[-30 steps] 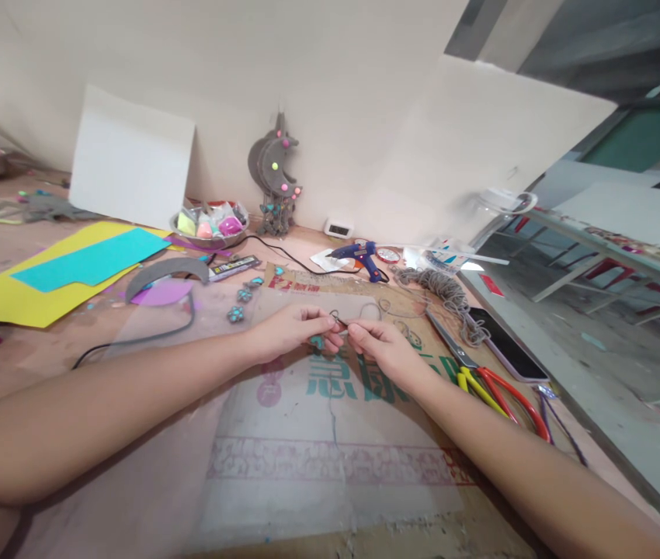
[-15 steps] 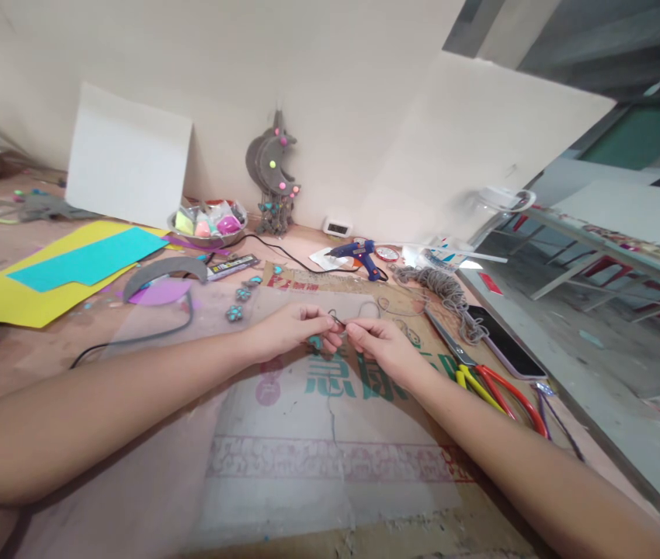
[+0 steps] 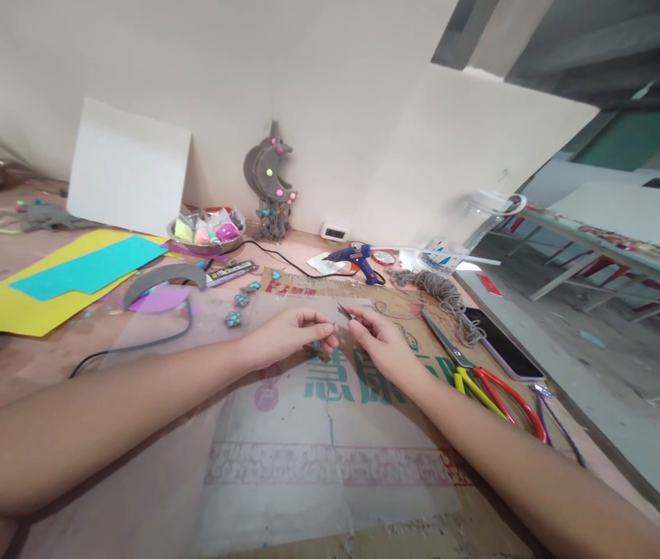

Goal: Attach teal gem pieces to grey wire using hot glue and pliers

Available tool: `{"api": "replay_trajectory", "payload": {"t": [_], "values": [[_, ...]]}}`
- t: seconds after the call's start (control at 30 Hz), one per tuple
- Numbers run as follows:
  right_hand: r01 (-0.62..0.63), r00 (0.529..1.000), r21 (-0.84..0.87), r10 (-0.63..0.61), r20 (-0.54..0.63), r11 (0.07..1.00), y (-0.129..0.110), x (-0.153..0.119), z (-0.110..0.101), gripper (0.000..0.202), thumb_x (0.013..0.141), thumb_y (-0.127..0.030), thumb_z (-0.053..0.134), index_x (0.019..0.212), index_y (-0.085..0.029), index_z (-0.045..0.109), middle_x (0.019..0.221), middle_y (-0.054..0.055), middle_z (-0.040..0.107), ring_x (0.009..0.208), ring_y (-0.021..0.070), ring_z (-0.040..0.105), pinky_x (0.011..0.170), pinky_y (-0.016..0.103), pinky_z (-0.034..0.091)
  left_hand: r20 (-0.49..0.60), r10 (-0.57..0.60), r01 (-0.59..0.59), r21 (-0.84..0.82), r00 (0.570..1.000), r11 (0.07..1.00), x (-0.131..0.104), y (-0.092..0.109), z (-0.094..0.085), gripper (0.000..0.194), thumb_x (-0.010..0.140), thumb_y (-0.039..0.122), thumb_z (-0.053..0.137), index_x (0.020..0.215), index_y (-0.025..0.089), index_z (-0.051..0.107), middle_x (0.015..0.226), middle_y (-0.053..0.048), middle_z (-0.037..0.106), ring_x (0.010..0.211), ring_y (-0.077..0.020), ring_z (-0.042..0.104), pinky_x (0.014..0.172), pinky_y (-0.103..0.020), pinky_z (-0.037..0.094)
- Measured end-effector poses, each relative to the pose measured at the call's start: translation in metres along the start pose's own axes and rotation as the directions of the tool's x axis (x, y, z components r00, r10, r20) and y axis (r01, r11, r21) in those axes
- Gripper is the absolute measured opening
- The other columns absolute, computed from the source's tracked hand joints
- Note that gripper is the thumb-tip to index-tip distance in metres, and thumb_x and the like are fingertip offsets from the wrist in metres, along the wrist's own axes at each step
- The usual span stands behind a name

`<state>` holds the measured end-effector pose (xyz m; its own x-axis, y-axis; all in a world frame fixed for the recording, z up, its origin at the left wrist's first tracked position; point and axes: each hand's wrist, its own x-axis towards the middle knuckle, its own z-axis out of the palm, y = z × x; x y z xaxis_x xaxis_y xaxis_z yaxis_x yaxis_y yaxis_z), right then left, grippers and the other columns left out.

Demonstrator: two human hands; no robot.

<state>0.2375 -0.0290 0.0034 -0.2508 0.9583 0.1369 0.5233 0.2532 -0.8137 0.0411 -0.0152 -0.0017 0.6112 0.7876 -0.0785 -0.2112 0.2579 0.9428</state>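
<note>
Over the middle of a translucent printed sheet [image 3: 283,435], my left hand [image 3: 300,335] has its fingers curled and pressed together; anything between them is too small to make out. Just right of it, with a small gap between, my right hand [image 3: 377,340] pinches a thin grey cord [image 3: 342,311] whose end points up and left. Small grey and turquoise flower pieces [image 3: 233,318] lie in a row to the left of my hands. To the right rest a tangle of grey cord [image 3: 443,293] and scissors [image 3: 463,361] with yellow and red handles.
A blue glue gun [image 3: 359,256], a small white clock [image 3: 335,232] and a bowl of coloured clay [image 3: 207,231] are at the back. A grey moon ornament [image 3: 272,175] leans by the wall. A phone [image 3: 505,341] lies right, yellow card [image 3: 33,310] left.
My hands, which met at a small dark cord loop, are now slightly apart. The cord end now shows at my right fingertips. The view has shifted slightly.
</note>
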Motion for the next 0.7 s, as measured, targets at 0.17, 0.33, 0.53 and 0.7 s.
{"api": "replay_trajectory", "payload": {"t": [0.17,0.33,0.53,0.7], "values": [[0.146,0.984,-0.371,-0.174,-0.045,0.917,0.004,0.001,-0.001,0.035,0.087,-0.027,0.046,0.121,-0.017,0.051,0.085,0.005,0.057,0.074,0.0169,0.053,0.07,0.031,0.042,-0.089,0.071,-0.059,0.138,0.993,0.989,-0.001,0.003,0.001,0.03,0.073,0.04,0.067,0.078,0.011,0.06,0.077,-0.005,0.066,0.07,-0.0135,0.06,0.07,-0.027,0.045],[0.187,0.98,-0.506,-0.196,0.037,0.842,0.007,0.001,0.0,0.031,0.088,-0.026,0.046,0.117,-0.019,0.053,0.088,0.007,0.06,0.076,0.0184,0.055,0.069,0.031,0.042,-0.164,0.19,-0.123,0.351,0.968,0.928,0.0,0.004,-0.001,0.028,0.074,0.04,0.065,0.076,0.012,0.064,0.07,-0.002,0.063,0.065,-0.012,0.056,0.065,-0.025,0.042],[0.222,0.972,-0.528,-0.228,0.055,0.82,0.008,0.003,0.001,0.027,0.089,-0.027,0.048,0.112,-0.018,0.057,0.088,0.007,0.059,0.079,0.019,0.054,0.072,0.032,0.042,-0.142,0.118,-0.087,0.203,0.983,0.975,0.005,-0.003,-0.008,0.034,0.071,0.044,0.068,0.078,0.012,0.061,0.069,-0.002,0.062,0.06,-0.0101,0.056,0.064,-0.024,0.046],[0.324,0.941,-0.38,-0.336,0.038,0.866,0.004,0.003,0.001,0.029,0.092,-0.029,0.042,0.114,-0.019,0.058,0.108,0.011,0.057,0.104,0.0212,0.052,0.092,0.038,0.04,-0.115,0.126,-0.104,0.184,0.985,0.977,0.004,-0.003,-0.008,0.031,0.071,0.04,0.069,0.08,0.011,0.061,0.07,-0.002,0.063,0.06,-0.0086,0.056,0.064,-0.022,0.045]]}}
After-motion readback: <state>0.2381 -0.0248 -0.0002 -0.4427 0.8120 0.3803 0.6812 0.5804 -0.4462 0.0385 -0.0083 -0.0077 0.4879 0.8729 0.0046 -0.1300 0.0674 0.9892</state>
